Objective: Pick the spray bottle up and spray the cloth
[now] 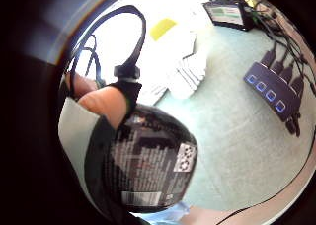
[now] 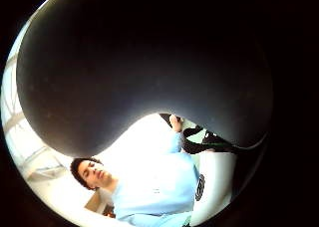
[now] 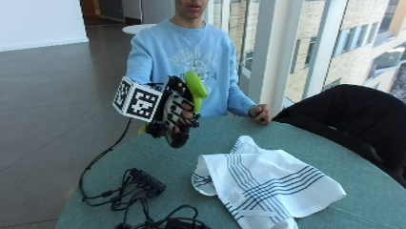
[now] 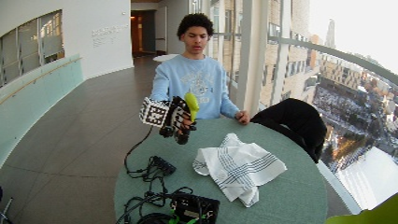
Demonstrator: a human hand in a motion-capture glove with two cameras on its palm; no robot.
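Holding spray bottle aloft in gloved right hand, raised clear of round table, up and to one side of cloth. Fingers curled round dark bottle body; green trigger head stands above the fist. Bottle roughly upright, nozzle direction not readable from outside view. Lifted height probably chosen to give spray room to spread before reaching the fabric; aim likely needs tipping toward cloth first. Index finger on trigger or not: cannot tell.

Little-finger palm view: bottle glossy black, rounded, printed label with fine text and barcode, close against palm. Thumb-side view almost filled by smooth dark curved bottle surface.

Cloth white, woven, thin dark stripes in bands, lying crumpled and partly folded on table, one corner peaked up nearest the person. Absorbent-looking, flat enough to catch mist. Table top matte pale green. Bare left hand resting at far table edge, apart from cloth. Black hub with cables near table edge, well apart from cloth.
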